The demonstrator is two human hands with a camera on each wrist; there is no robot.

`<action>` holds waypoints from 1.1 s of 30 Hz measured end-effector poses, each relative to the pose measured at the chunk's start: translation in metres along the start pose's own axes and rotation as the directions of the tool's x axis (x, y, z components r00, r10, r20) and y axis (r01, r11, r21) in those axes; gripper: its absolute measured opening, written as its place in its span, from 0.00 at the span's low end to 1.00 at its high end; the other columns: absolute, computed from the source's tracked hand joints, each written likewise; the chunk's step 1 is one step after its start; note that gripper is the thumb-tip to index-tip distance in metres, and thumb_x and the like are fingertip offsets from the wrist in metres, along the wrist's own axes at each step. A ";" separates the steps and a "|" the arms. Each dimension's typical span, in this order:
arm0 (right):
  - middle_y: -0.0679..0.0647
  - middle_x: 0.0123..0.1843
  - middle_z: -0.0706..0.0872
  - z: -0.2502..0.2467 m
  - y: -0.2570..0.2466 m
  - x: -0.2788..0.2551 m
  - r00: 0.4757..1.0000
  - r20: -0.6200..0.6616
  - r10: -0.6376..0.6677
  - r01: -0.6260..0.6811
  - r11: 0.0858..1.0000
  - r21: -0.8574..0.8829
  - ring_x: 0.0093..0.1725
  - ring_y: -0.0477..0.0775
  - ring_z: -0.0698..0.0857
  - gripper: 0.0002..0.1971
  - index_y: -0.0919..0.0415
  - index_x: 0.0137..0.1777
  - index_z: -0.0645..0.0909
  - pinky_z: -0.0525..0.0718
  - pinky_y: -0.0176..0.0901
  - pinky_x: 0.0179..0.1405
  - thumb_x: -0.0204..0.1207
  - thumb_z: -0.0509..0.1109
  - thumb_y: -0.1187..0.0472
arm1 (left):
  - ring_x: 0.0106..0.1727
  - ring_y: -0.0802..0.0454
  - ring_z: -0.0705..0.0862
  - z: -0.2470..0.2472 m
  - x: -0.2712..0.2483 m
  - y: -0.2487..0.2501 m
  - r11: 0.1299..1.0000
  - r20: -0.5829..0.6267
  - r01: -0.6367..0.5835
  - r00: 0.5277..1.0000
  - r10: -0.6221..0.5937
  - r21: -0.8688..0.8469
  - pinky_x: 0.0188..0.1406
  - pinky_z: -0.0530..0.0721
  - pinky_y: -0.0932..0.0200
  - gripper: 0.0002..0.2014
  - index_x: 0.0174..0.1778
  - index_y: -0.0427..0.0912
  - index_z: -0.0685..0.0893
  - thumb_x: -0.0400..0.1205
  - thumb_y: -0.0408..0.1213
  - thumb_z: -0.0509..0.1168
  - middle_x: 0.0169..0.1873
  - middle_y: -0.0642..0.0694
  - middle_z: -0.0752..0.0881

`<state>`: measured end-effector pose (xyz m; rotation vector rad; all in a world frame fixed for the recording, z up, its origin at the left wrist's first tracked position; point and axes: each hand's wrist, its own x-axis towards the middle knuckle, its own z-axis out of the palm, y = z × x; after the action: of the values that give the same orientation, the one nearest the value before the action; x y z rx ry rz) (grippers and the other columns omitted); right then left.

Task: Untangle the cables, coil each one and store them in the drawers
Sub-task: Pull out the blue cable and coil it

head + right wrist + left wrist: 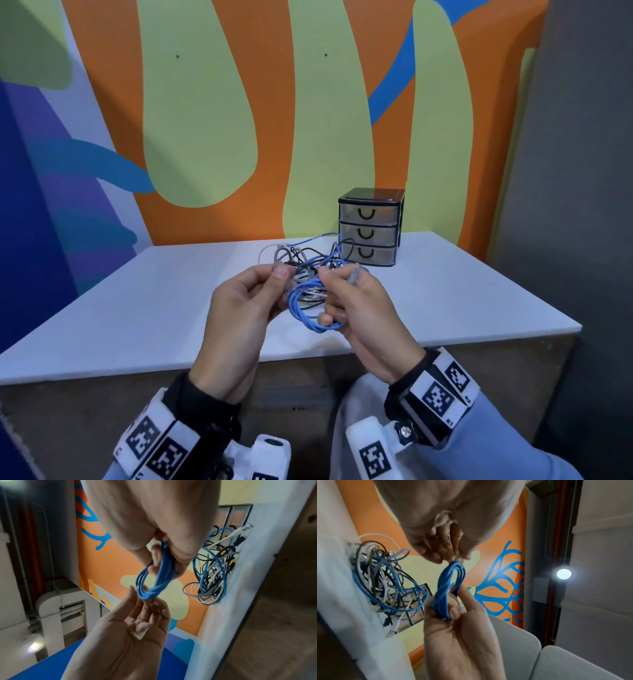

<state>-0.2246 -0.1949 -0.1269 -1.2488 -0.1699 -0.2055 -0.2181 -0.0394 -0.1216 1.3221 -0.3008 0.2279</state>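
blue cable (301, 311): wound into a small bundle of several loops, held in the air between both hands above the near part of the table (137, 308); from here it looks free of the pile.
right hand (363, 308): fingers curled round one side of the bundle, clamping the loops together; a clear plug (354, 274) pokes up by its thumb.
left hand (243, 301): thumb and fingertips pinch the opposite end of the loops; the left wrist view shows something clear right at that pinch, probably the second plug, though it is blurred.
other cables (308, 260): grey, white, black and blue ones lie knotted on the table just behind the hands, right in front of the drawers (368, 226).
drawers: three-tier unit at the back of the table, all three fronts closed.
step in hand: my reading is finishing this coil, not yet storing it.
doing it well: keep the right hand's hold firm so the loops stay even; let the left hand tuck or wrap the loose end so the bundle will not spring open.
watch for: one hand must let go to pull a drawer open, and a slack coil may unwind then; plugs may also snag on the pile.
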 end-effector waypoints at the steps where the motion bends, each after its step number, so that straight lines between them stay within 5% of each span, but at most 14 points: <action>1: 0.45 0.26 0.62 -0.001 0.001 0.000 1.000 -0.019 0.008 -0.008 1.000 0.010 0.25 0.47 0.62 0.12 0.57 0.43 0.73 0.73 0.41 0.29 0.90 0.68 0.59 | 0.41 0.53 0.87 -0.001 -0.001 0.000 0.999 0.025 0.030 0.999 -0.031 0.037 0.50 0.90 0.59 0.10 0.56 0.35 0.92 0.88 0.38 0.70 0.39 0.44 0.91; 5: 0.45 0.26 0.66 -0.003 0.005 0.003 0.998 -0.060 0.036 -0.026 0.987 0.156 0.26 0.46 0.63 0.08 0.58 0.48 0.76 0.73 0.41 0.32 0.90 0.67 0.58 | 0.45 0.50 0.91 -0.004 -0.003 0.007 0.978 0.122 0.049 0.990 -0.075 0.202 0.55 0.91 0.50 0.16 0.66 0.47 0.86 0.82 0.40 0.78 0.44 0.37 0.94; 9: 0.51 0.32 0.66 0.001 0.004 0.012 0.999 -0.030 0.030 -0.024 0.984 0.179 0.30 0.49 0.67 0.07 0.60 0.53 0.75 0.78 0.45 0.38 0.89 0.70 0.59 | 0.37 0.50 0.92 -0.008 -0.001 0.008 0.919 0.058 -0.082 0.996 0.064 0.386 0.49 0.90 0.46 0.24 0.63 0.53 0.80 0.77 0.33 0.83 0.37 0.42 0.94; 13: 0.54 0.41 0.81 0.006 -0.007 0.027 0.997 0.049 -0.062 0.064 0.997 -0.039 0.40 0.52 0.84 0.08 0.60 0.58 0.83 0.84 0.54 0.53 0.86 0.73 0.56 | 0.37 0.52 0.92 -0.021 0.012 0.018 0.813 0.054 -0.209 0.975 0.215 0.544 0.44 0.88 0.50 0.23 0.62 0.59 0.79 0.79 0.35 0.81 0.36 0.48 0.94; 16: 0.50 0.47 0.86 0.002 -0.020 0.049 0.993 0.081 -0.086 0.107 0.945 -0.310 0.48 0.49 0.84 0.17 0.59 0.60 0.86 0.87 0.55 0.55 0.87 0.70 0.45 | 0.35 0.56 0.88 -0.039 0.032 0.030 0.676 0.079 -0.283 0.945 0.316 0.680 0.39 0.82 0.54 0.13 0.53 0.53 0.84 0.81 0.35 0.79 0.35 0.50 0.92; 18: 0.55 0.48 0.88 -0.001 -0.023 0.068 0.984 0.115 -0.136 0.175 0.852 -0.494 0.46 0.52 0.81 0.21 0.56 0.57 0.87 0.83 0.57 0.51 0.87 0.66 0.38 | 0.39 0.54 0.90 -0.053 0.052 0.036 0.584 0.068 -0.281 0.931 0.359 0.762 0.42 0.83 0.55 0.10 0.48 0.53 0.85 0.80 0.34 0.79 0.37 0.52 0.93; 20: 0.55 0.52 0.89 -0.004 -0.019 0.089 0.959 0.222 -0.178 0.284 0.643 -0.711 0.49 0.50 0.84 0.21 0.52 0.56 0.87 0.82 0.53 0.55 0.85 0.65 0.35 | 0.40 0.50 0.90 -0.070 0.078 0.039 0.521 0.023 -0.222 0.932 0.361 0.824 0.44 0.85 0.51 0.10 0.46 0.53 0.84 0.80 0.35 0.78 0.35 0.51 0.91; 23: 0.48 0.55 0.86 -0.009 -0.006 0.110 0.942 0.333 0.042 0.316 0.228 -0.921 0.60 0.53 0.84 0.23 0.46 0.64 0.83 0.84 0.53 0.59 0.80 0.68 0.31 | 0.43 0.42 0.88 -0.099 0.128 0.035 0.406 -0.046 -0.068 0.963 0.265 0.911 0.47 0.87 0.43 0.09 0.44 0.52 0.83 0.80 0.36 0.76 0.34 0.46 0.90; 26: 0.50 0.48 0.81 -0.009 0.008 0.122 0.927 0.272 0.256 0.300 -0.075 -0.951 0.65 0.57 0.76 0.25 0.40 0.58 0.82 0.85 0.59 0.58 0.72 0.67 0.24 | 0.45 0.39 0.90 -0.118 0.170 0.024 0.267 -0.117 0.102 0.992 0.042 0.958 0.49 0.92 0.40 0.07 0.44 0.50 0.85 0.79 0.33 0.76 0.38 0.42 0.92; 28: 0.51 0.48 0.84 -0.010 0.012 0.126 0.926 0.270 0.266 0.314 -0.141 -0.939 0.64 0.56 0.75 0.22 0.41 0.58 0.85 0.85 0.58 0.55 0.73 0.69 0.28 | 0.42 0.39 0.94 -0.123 0.188 0.012 0.222 -0.143 0.163 0.984 -0.101 0.961 0.48 0.95 0.39 0.05 0.46 0.42 0.87 0.80 0.30 0.76 0.36 0.40 0.93; 33: 0.47 0.38 0.85 -0.022 0.011 0.131 0.912 0.317 0.260 0.332 -0.013 -0.943 0.45 0.54 0.83 0.10 0.41 0.45 0.86 0.87 0.50 0.45 0.72 0.78 0.38 | 0.41 0.40 0.95 -0.125 0.216 -0.015 0.020 -0.179 0.187 0.962 -0.206 0.982 0.46 0.97 0.42 0.02 0.44 0.36 0.92 0.79 0.29 0.74 0.34 0.39 0.94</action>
<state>-0.0941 -0.2205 -0.1128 -2.8886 -0.4937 -0.0625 0.0008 0.0771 -0.0887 2.8385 0.1492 0.1717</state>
